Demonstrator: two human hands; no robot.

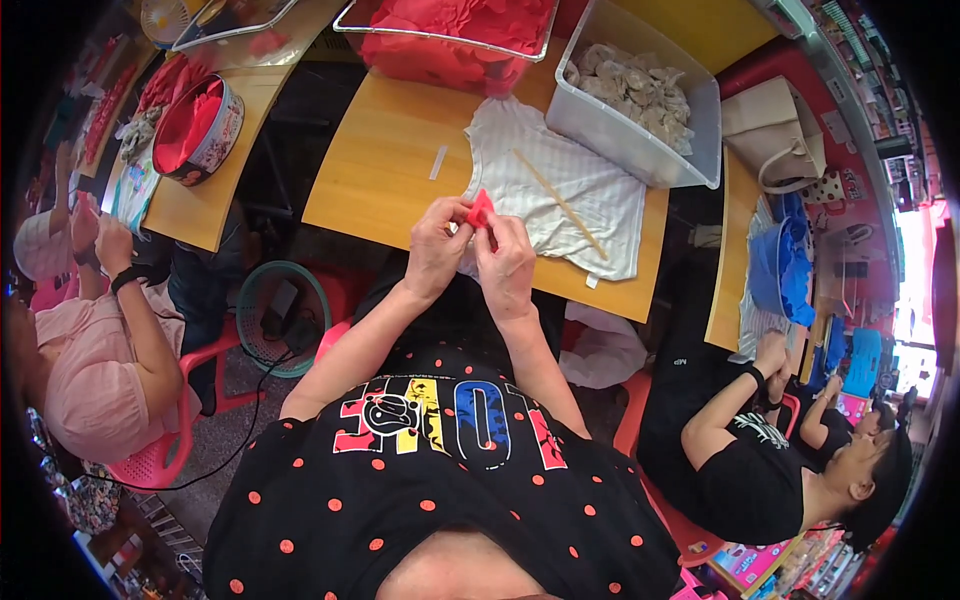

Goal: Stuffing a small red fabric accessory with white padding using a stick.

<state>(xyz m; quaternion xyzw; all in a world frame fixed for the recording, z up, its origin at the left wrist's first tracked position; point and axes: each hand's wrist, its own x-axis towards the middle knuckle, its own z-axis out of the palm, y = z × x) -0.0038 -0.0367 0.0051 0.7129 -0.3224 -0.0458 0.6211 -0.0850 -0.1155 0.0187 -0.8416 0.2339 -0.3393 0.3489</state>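
Note:
A small piece of folded red fabric (pixel 481 207) is held up between my two hands, just above the near edge of the table. My left hand (pixel 438 240) pinches it from one side, thumb and fingertips pressed together. My right hand (pixel 507 262) grips its lower right part, fingers curled. Beyond my hands a white striped shirt (pixel 600 215) lies spread over the wooden table (pixel 385 130). A thin wooden stick (pixel 560 203) rests slantwise on the shirt. To the left is a small white strip (pixel 438 162) on the bare wood.
At the table's far side stand a clear bin (pixel 450 75) of red fabric pieces and a clear bin (pixel 640 150) of small beige bundles. Co-workers sit left and right at other tables. A green basket (pixel 250 335) stands on the floor at left; a beige handbag (pixel 765 125) is at right.

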